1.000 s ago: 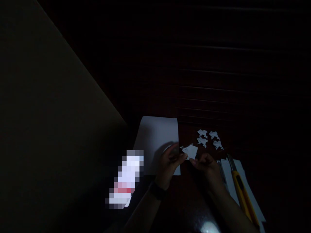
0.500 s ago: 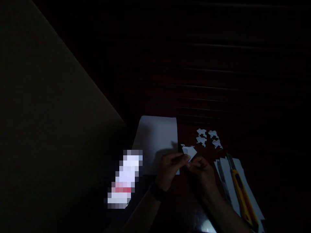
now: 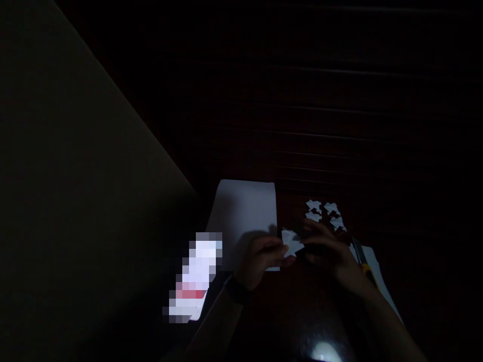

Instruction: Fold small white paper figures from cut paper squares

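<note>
A small folded white paper piece (image 3: 292,241) is pinched between the thumb and fingers of my left hand (image 3: 260,257), which has a dark band at its wrist. My right hand (image 3: 335,256) is just to the right, with its fingers apart and their tips at or very near the paper's right edge; whether they touch it is hard to see. Beyond that hand lie several small folded paper figures (image 3: 332,207) with pointed corners. One of them is partly hidden by the right fingers.
A large white paper sheet (image 3: 245,206) lies behind my left hand. At left glows a blurred-out phone-like screen (image 3: 198,271). A yellow utility knife (image 3: 368,271) rests on white papers (image 3: 385,289) at right, partly behind my right arm. A pale wall (image 3: 75,176) rises at left.
My right hand has come off the paper's lower edge, moved right and up, and spread its fingers. My left hand has shifted slightly left, and the held paper has turned.
</note>
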A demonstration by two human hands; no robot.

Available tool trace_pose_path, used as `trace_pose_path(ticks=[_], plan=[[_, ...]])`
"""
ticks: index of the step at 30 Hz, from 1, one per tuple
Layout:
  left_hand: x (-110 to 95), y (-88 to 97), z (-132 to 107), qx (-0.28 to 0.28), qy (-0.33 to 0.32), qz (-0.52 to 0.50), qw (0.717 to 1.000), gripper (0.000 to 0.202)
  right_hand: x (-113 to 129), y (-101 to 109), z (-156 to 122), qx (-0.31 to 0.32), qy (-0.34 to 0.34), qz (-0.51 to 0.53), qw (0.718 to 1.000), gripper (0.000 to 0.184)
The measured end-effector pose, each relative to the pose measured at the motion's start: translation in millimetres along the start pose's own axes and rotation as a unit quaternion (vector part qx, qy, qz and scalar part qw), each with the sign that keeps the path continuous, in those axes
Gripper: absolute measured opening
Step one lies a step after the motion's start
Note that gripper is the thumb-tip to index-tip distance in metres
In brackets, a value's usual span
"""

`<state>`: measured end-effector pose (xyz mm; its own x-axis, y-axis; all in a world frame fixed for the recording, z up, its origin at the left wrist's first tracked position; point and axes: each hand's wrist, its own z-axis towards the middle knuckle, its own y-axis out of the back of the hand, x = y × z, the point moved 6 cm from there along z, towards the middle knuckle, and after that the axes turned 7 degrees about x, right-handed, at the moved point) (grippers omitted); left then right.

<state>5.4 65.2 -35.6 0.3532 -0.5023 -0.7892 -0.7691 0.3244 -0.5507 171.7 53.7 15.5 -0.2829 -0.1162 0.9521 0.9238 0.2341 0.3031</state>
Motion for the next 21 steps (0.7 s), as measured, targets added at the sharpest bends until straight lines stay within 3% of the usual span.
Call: trace_pose_path(ticks=[3, 6, 12, 16, 21], plan=[[4, -3.9, -3, 0.037, 0.041, 0.017, 0.998, 0.028, 4, -10, -2, 0.091, 0.003, 0.0, 0.996, 0.03], [6, -5.7, -4, 0.055, 0.058, 0.06, 0.995, 0.029, -1, -18, -3, 0.129, -0.001, -0.003, 0.992, 0.029], [3, -1.5, -2, -0.004, 0.0, 0.106, 0.994, 0.039, -8, -19, -1, 0.073, 0.024, -0.054, 0.996, 0.028], [-1, 4.9, 1, -0.065, -0.055, 0.139, 0.987, 0.034, -7, -19, -1, 0.02, 0.003, -0.011, 1.0, 0.024], [-5, 10.6, 2, -0.077, -0.069, 0.16, 0.982, 0.032, -12, -17, -3, 0.049, -0.076, 0.043, 0.995, 0.029]])
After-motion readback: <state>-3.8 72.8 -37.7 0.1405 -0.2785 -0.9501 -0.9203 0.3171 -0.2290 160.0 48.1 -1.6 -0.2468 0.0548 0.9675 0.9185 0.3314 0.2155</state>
